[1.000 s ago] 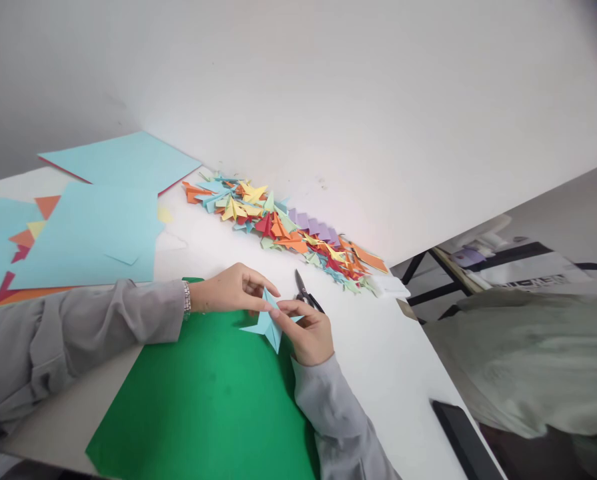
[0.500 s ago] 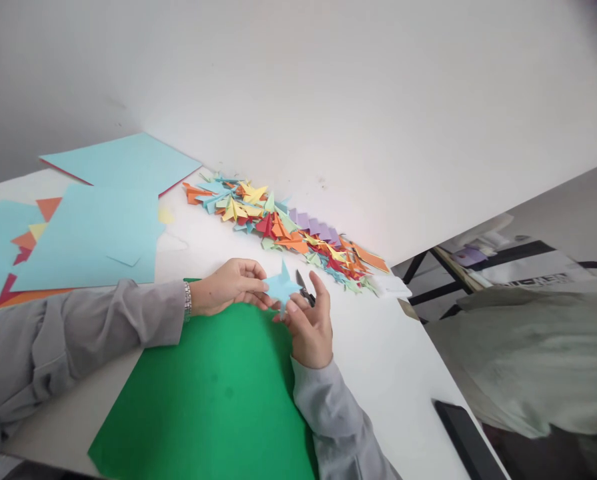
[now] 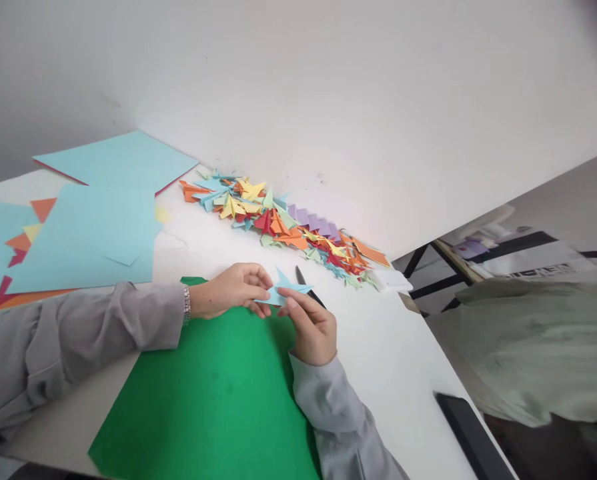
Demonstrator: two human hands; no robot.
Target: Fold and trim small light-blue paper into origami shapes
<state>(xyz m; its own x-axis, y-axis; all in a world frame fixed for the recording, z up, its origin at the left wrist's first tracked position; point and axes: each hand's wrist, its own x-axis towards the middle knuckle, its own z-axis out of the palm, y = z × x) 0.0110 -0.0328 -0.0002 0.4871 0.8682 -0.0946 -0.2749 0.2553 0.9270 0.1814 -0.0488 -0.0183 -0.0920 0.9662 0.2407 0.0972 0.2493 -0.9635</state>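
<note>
A small folded light-blue paper shape (image 3: 284, 291) is held between both hands just above the far edge of a green paper sheet (image 3: 213, 393). My left hand (image 3: 233, 291) pinches its left side, fingers closed on it. My right hand (image 3: 312, 328) grips its right underside with thumb and fingers. Both arms wear grey sleeves, and a bracelet is on the left wrist. Black scissors (image 3: 308, 288) lie on the white table (image 3: 388, 360) right behind my right hand, partly hidden by it.
A long heap of several folded coloured paper pieces (image 3: 283, 230) runs along the wall. Large light-blue sheets (image 3: 88, 233) with orange and red scraps lie at the left. A dark flat object (image 3: 471, 433) sits at the table's right edge. Beyond it are a grey-green cloth and a black frame.
The blue paper shape has been turned from standing upright to lying flatter between the hands. My right hand's fingers, spread half a second ago, have closed under it.
</note>
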